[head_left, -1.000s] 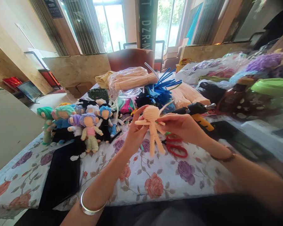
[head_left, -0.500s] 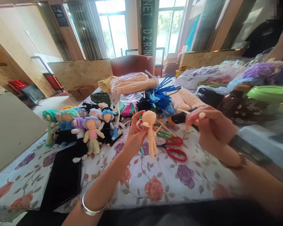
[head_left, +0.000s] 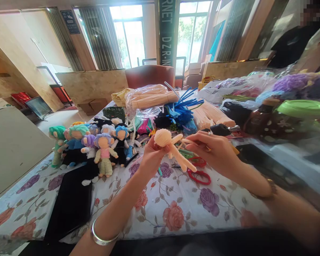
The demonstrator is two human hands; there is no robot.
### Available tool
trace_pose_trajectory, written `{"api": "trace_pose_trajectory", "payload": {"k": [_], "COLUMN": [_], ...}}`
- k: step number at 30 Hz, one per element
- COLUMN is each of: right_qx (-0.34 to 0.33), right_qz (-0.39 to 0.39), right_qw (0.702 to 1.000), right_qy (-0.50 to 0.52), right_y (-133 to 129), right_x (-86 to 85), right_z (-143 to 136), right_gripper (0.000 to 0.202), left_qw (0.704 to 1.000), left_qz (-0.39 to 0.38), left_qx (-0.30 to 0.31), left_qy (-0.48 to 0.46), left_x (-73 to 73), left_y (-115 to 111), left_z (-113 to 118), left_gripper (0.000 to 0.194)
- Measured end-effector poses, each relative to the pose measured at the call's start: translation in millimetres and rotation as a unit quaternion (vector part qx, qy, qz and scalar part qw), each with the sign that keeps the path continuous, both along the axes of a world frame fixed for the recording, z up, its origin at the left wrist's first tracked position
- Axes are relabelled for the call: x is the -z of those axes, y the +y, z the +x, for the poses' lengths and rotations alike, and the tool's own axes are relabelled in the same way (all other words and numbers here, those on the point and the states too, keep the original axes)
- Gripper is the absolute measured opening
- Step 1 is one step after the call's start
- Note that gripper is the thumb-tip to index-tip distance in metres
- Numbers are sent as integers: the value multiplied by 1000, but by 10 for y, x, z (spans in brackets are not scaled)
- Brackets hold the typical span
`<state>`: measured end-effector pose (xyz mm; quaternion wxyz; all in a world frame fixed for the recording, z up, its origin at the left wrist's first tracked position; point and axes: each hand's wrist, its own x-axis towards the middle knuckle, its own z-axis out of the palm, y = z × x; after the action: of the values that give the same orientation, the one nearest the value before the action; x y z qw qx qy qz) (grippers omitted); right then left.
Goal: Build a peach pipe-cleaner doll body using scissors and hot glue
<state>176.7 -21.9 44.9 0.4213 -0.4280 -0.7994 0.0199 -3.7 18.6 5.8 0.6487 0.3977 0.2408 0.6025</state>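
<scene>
A bald peach doll (head_left: 178, 156) is tilted in the middle, its legs pointing down to the right. My left hand (head_left: 153, 154) grips it at the head and upper body. Close by on the right, my right hand (head_left: 213, 145) is pinched on a thin pale strip (head_left: 187, 141) beside the doll's raised arm. Red-handled scissors (head_left: 200, 176) lie on the flowered cloth just behind and below the doll's legs. Finished dolls (head_left: 104, 153) with coloured hair stand grouped to the left.
Behind the hands lie blue stems (head_left: 182, 106) and peach bundles (head_left: 152, 96) in plastic. A black tablet (head_left: 72, 199) is at the left front, a green-lidded jar (head_left: 301, 108) at the right. A person (head_left: 293, 42) stands far right.
The doll has turned from upright to slanting, legs to the right. My right hand has moved left, close to it. The dark tool beside that hand now lies farther back on the table.
</scene>
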Motion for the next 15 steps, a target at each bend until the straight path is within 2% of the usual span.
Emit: {"api": "trace_pose_trajectory", "payload": {"k": [4,7,9,15], "right_qx": [1,-9,-15,-18], "right_qz": [-29,7,30,78], "right_qw": [999,1000,999,996], "right_qy": [13,3,-6,-33], "right_y": [-5,-4,12,121], "right_x": [37,73,110,263], "right_z": [-31,-57,-58,-3], "right_gripper": [31,18,18,19], "left_qw": [999,995,992,993], "left_qz": [24,49,62,53], "left_qx": [21,49,61,37], "left_qy": [38,74,92,104], "left_x": [13,37,50,35], "left_y": [-31,-50,-56,-65], "left_z": [5,12,13,4], "left_gripper": [50,53,52,48]}}
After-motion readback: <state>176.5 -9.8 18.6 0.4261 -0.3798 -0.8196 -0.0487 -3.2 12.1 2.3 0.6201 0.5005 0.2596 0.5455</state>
